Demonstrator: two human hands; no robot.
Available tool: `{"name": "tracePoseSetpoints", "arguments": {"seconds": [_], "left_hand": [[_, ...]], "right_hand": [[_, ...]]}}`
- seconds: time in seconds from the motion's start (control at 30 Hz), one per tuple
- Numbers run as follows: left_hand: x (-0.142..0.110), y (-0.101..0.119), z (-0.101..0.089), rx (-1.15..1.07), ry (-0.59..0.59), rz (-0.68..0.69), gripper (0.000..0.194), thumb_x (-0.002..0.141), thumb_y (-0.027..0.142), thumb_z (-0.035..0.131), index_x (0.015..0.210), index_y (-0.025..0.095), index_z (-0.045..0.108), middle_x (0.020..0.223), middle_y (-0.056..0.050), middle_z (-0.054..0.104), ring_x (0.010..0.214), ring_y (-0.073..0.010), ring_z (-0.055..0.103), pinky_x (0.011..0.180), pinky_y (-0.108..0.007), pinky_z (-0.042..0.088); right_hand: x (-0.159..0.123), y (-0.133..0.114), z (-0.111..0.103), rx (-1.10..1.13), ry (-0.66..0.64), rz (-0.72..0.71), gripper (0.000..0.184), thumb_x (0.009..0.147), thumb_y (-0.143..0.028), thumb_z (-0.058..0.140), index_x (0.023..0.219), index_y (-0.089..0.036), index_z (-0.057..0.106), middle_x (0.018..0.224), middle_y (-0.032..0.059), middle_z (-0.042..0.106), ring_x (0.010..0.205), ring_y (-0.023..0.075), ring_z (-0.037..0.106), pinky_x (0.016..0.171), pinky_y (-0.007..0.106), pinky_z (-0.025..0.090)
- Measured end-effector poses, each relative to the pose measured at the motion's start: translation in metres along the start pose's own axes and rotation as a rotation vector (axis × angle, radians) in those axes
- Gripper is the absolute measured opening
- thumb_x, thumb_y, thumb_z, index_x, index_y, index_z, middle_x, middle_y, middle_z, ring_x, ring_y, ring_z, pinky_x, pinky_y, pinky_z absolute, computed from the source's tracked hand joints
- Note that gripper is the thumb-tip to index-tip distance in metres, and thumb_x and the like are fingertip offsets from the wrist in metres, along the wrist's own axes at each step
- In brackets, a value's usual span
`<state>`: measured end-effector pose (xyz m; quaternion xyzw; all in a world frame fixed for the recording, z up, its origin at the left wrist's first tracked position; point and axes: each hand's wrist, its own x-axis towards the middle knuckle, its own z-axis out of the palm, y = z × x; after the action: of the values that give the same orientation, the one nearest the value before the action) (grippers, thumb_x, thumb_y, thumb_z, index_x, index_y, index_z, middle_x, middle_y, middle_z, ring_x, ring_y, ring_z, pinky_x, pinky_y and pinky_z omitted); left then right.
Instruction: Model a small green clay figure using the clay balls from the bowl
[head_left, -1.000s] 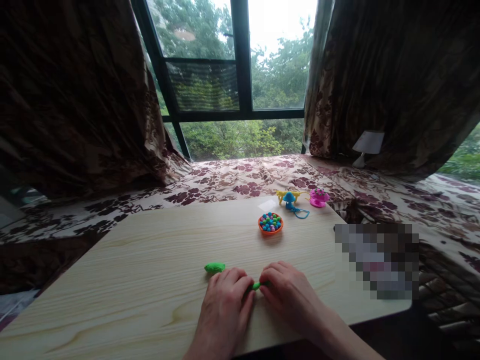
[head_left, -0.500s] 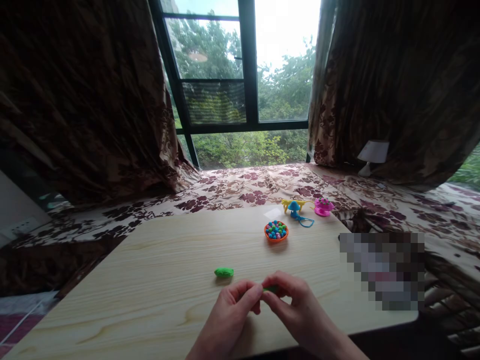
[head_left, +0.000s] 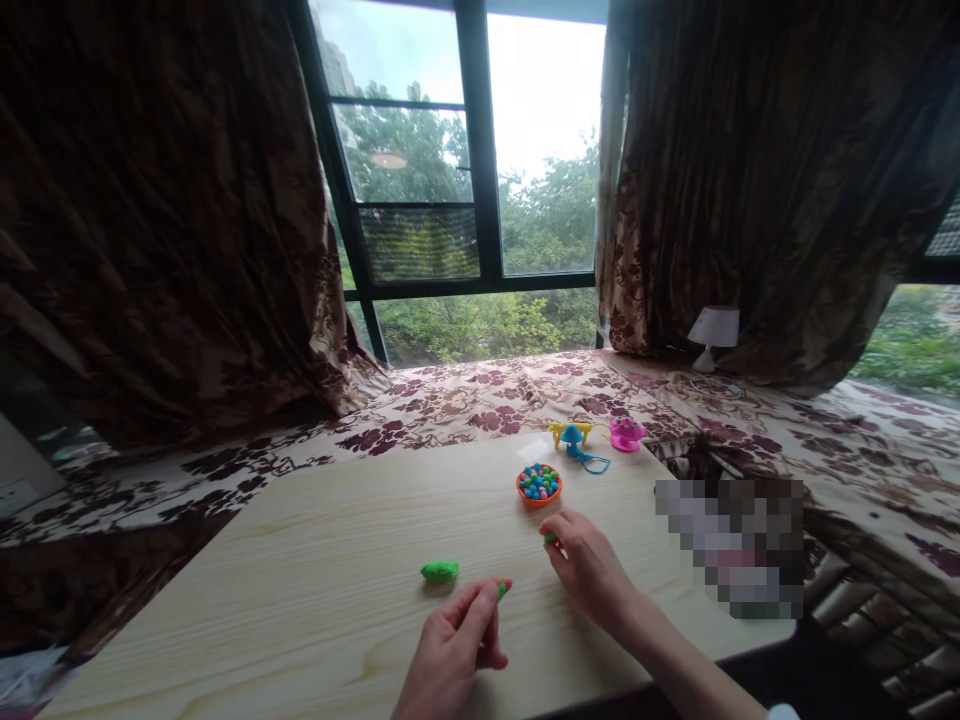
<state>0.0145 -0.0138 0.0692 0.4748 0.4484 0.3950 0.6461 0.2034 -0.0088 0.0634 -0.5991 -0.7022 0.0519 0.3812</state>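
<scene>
My left hand (head_left: pixel 457 635) is closed, pinching a small green piece (head_left: pixel 502 592) of what looks like modelling clay between thumb and forefinger. My right hand (head_left: pixel 589 565) is apart from it, farther forward and to the right. Its fingers are bent together round another green bit (head_left: pixel 550 538), mostly hidden by the fingertips. Just beyond my left hand, a green clay lump (head_left: pixel 439 570) with narrowed ends lies on the table (head_left: pixel 300 560). An orange bowl (head_left: pixel 540 501) full of small coloured balls (head_left: pixel 538 482) stands just past my right hand.
Toward the far right corner sit a blue mushroom-like figure (head_left: pixel 574 438) with a blue cord, a yellow figure (head_left: pixel 559 430) and a pink piece (head_left: pixel 625 434) with green dots. A blurred-out patch (head_left: pixel 731 550) covers the right edge. A lamp (head_left: pixel 712 330) stands on the floral cloth behind.
My hands were together over a green piece; now they are apart, each with some green in its fingers. My right hand has moved forward toward the bowl. The view has tilted up slightly.
</scene>
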Motion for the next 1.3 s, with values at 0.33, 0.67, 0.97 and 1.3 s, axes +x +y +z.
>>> {"name": "tracePoseSetpoints", "arguments": {"seconds": [0.33,0.67,0.97,1.3], "left_hand": [[0.007,0.014,0.004,-0.04,0.021,-0.001,0.037,0.055,0.04,0.072,0.082,0.015,0.067,0.068,-0.005,0.067,0.062,-0.0148,0.06,0.063,-0.027,0.048],[0.012,0.009,0.008,-0.068,-0.027,0.011,0.028,0.058,0.038,0.072,0.072,0.014,0.065,0.066,-0.003,0.065,0.06,-0.0121,0.058,0.066,-0.027,0.048],[0.001,0.024,0.003,-0.435,-0.007,-0.061,0.017,0.063,0.024,0.07,0.076,0.015,0.063,0.063,0.0,0.062,0.057,-0.0083,0.055,0.059,-0.023,0.049],[0.006,0.011,-0.007,-0.379,0.061,-0.019,0.029,0.067,0.028,0.068,0.092,0.013,0.066,0.069,-0.002,0.064,0.062,-0.0092,0.057,0.067,-0.025,0.051]], "right_hand": [[-0.012,-0.022,-0.016,0.036,-0.105,-0.082,0.035,0.074,-0.007,0.05,0.103,-0.025,0.057,0.095,0.0031,0.055,0.089,0.0169,0.049,0.078,0.028,0.039],[-0.013,-0.051,-0.015,0.331,-0.119,-0.1,0.012,0.08,-0.016,0.05,0.084,-0.021,0.061,0.081,0.0015,0.057,0.076,0.0133,0.053,0.07,0.026,0.04],[-0.005,-0.03,0.012,0.696,-0.024,0.248,0.029,0.088,-0.032,0.039,0.101,-0.011,0.054,0.08,0.0069,0.061,0.069,0.0146,0.059,0.062,0.028,0.047],[0.01,-0.019,0.013,0.188,-0.094,-0.025,0.027,0.07,-0.002,0.047,0.085,-0.02,0.063,0.09,0.006,0.059,0.092,0.0206,0.047,0.085,0.037,0.034]]}}
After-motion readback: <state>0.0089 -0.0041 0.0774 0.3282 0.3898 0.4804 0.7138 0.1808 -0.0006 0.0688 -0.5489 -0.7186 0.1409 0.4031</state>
